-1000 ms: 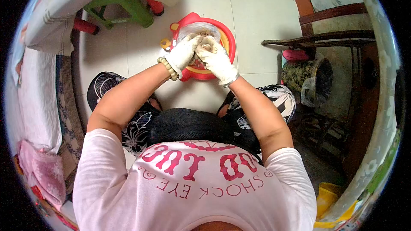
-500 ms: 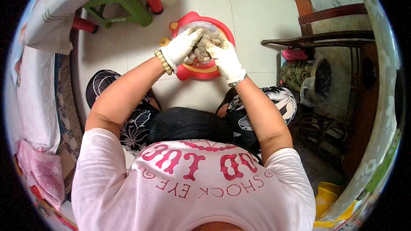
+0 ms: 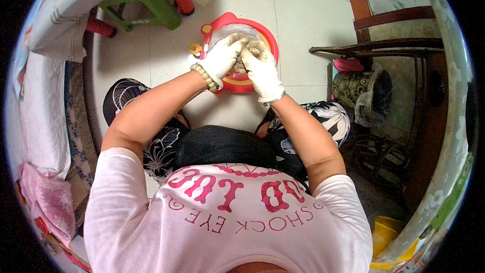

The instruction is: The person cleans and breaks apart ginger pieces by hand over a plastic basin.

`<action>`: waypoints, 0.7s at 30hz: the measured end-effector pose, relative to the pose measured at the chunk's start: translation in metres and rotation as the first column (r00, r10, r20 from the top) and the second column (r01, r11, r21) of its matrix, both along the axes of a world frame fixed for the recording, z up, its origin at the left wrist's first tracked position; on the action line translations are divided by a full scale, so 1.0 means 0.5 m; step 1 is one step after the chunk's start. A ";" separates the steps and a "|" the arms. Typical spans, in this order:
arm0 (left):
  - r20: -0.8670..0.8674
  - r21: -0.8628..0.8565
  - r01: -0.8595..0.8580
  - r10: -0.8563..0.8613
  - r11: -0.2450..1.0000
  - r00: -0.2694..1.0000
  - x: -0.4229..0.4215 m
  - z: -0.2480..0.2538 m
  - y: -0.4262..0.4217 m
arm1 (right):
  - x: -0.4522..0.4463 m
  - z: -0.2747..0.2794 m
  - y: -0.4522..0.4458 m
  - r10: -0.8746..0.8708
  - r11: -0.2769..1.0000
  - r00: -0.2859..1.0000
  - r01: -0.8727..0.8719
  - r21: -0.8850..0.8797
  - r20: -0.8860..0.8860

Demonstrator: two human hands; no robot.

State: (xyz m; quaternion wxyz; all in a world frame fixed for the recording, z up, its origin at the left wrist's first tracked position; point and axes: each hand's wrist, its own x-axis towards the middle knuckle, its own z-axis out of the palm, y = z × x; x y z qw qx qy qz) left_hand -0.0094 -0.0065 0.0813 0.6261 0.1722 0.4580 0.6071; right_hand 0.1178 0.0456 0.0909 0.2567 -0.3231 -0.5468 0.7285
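Field view, small things: we note one small pale-brown piece (image 3: 253, 50), rounded, in the fingers of the gloved right hand (image 3: 263, 73); its finer shape is too small to tell. Just beside it, the fingertips of the gloved left hand (image 3: 221, 61) partly hide the view. Under and between the hands we see a cluster of pale lumps (image 3: 239, 66), beige to brown, piled loosely. Beneath lies a round red basin (image 3: 274, 45) with a yellow band inside, clear crinkled plastic (image 3: 222, 31) spread toward its far side.
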 end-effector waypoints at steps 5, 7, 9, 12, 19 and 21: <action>-0.449 -0.159 0.091 -0.154 0.983 0.880 -0.001 -0.021 0.001 | -0.004 0.015 0.012 0.132 0.989 0.967 -0.113 -0.099 0.216; -0.572 -0.141 0.087 -0.152 0.986 0.806 -0.001 -0.055 -0.005 | -0.006 0.016 0.000 0.098 0.991 0.977 -0.079 -0.107 0.187; -0.778 -0.102 0.074 -0.126 0.992 0.615 -0.001 -0.081 -0.009 | -0.005 0.021 -0.005 0.149 0.988 0.944 -0.135 -0.070 0.294; -0.569 -0.160 0.015 -0.104 0.987 0.816 0.015 -0.006 -0.019 | 0.003 -0.036 -0.004 0.166 0.986 0.952 -0.155 -0.062 0.256; -0.324 -0.252 0.109 -0.190 0.962 0.927 -0.025 -0.027 0.008 | -0.009 -0.041 0.007 0.061 0.995 0.988 -0.070 0.065 0.141; -0.244 -0.263 0.082 -0.149 0.961 0.958 -0.033 -0.034 0.005 | -0.009 -0.006 0.013 0.047 0.992 0.995 -0.036 -0.118 0.090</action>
